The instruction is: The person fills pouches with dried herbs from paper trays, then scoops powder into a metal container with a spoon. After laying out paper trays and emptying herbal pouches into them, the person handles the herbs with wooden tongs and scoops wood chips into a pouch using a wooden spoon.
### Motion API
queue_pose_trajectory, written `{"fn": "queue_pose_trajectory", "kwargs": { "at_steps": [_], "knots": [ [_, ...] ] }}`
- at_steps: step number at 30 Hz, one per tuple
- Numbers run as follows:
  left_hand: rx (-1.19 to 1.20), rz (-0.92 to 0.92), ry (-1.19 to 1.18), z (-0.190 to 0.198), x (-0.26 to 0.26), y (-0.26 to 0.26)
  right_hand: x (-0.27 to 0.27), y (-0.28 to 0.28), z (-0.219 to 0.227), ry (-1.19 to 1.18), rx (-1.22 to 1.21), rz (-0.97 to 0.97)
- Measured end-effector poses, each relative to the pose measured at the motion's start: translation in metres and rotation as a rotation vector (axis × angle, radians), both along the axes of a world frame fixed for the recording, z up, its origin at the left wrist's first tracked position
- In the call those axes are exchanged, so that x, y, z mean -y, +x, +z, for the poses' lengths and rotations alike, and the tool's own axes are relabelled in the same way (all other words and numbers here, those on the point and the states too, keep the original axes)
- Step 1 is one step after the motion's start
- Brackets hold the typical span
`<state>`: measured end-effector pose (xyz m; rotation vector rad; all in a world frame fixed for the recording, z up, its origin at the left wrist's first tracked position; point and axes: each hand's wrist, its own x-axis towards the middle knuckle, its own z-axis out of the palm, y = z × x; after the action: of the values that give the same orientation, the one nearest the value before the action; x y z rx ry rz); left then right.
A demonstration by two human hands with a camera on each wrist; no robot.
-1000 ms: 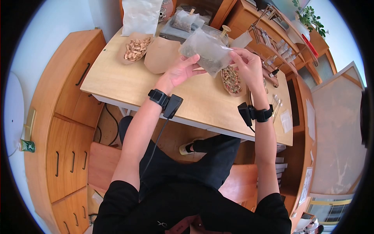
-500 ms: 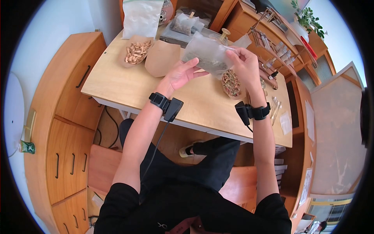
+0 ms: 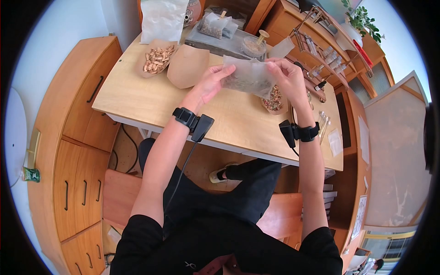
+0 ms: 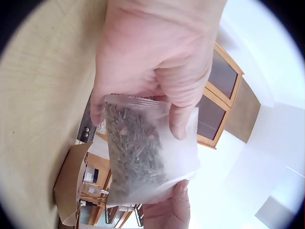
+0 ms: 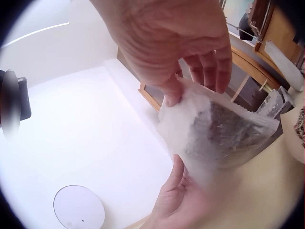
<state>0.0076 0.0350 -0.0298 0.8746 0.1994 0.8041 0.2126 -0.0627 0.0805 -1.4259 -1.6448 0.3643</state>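
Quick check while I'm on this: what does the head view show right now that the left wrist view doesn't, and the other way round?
Only the head view: the paper tray of pale dried chips, the green plant at the upper right, and the black wrist straps.

Only the left wrist view: the ridged edge by the left hand, and single strands in the dried filling, clear enough to pick out.

Both: the translucent bag held between the left and right hands, and the tabletop.
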Motion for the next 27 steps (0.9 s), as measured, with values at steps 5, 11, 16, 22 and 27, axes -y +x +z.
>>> {"fn": "queue_pose_trajectory", "kwargs": {
  "at_steps": [5,11,16,22,27],
  "knots": [
    [0.047,0.052,-0.111,0.005,0.003,-0.002,-0.003,0.012,-0.015,-0.083,-0.061,-0.111],
    [0.046,0.101,-0.068,0.001,0.0,0.001,0.0,0.001,-0.023,-0.047,-0.268,-0.13],
    [0.028,0.115,-0.062,0.004,0.002,0.0,-0.001,0.0,-0.027,-0.116,-0.265,-0.189],
    [-0.01,0.169,-0.034,0.004,0.002,0.001,0.0,0.0,-0.035,-0.077,-0.307,-0.179],
    [-0.034,0.191,-0.035,0.006,0.004,0.0,0.003,-0.005,-0.033,0.023,-0.255,-0.122]
  ]
}}
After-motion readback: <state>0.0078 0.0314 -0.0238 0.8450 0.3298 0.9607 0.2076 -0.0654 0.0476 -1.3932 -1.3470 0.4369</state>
